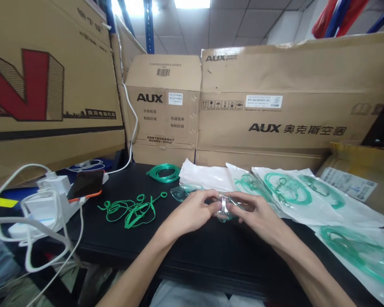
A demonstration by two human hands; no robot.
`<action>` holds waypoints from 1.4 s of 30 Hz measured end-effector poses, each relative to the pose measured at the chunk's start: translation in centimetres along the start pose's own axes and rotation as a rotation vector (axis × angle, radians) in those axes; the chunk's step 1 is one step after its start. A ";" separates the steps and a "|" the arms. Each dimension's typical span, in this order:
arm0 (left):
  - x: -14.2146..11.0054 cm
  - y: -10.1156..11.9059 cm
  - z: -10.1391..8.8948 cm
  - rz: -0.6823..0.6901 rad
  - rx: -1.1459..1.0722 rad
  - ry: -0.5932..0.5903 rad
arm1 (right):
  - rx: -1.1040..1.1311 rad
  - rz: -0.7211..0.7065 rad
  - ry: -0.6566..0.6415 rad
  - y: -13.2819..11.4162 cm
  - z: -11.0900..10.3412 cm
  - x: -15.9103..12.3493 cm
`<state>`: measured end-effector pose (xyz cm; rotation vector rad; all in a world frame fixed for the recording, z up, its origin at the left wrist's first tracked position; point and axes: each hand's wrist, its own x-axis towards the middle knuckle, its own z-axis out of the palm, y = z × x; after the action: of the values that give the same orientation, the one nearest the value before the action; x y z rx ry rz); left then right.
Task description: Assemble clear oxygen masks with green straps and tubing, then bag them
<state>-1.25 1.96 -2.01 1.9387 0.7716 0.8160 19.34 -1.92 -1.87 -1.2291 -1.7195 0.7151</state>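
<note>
Both my hands hold a clear, green-tinted oxygen mask (pixel 223 218) just above the black table, with a shiny metal nose strip (pixel 223 204) showing between my fingertips. My left hand (pixel 196 209) pinches it from the left, thumb toward the strip. From the other side my right hand (pixel 254 209) grips it with thumb and fingers closed; much of the mask is hidden behind the fingers. Another clear mask (pixel 181 192) lies just behind my left hand. Loose green elastic straps (pixel 136 213) are spread to the left, and a coil of green tubing (pixel 164 173) sits farther back.
Several white-backed packs (pixel 288 189) with green tubing and masks cover the table's right side. At left stand a power strip (pixel 38 226) with white cables and a phone (pixel 87 185). Large cardboard boxes (pixel 262 115) wall off the back.
</note>
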 end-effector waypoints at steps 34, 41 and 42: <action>0.3 0.2 0.8 0.031 0.144 0.212 | -0.121 0.083 0.109 0.0 0.5 -0.4; 0.3 0.0 0.8 0.053 0.149 0.227 | -0.115 0.025 0.130 0.1 0.7 -0.6; 0.3 -0.1 0.9 0.061 0.147 0.226 | -0.112 0.024 0.130 0.2 0.7 -0.6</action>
<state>-0.39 1.82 -2.35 2.0303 0.9327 1.0544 18.89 -2.36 -2.53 -1.3447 -1.6587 0.5467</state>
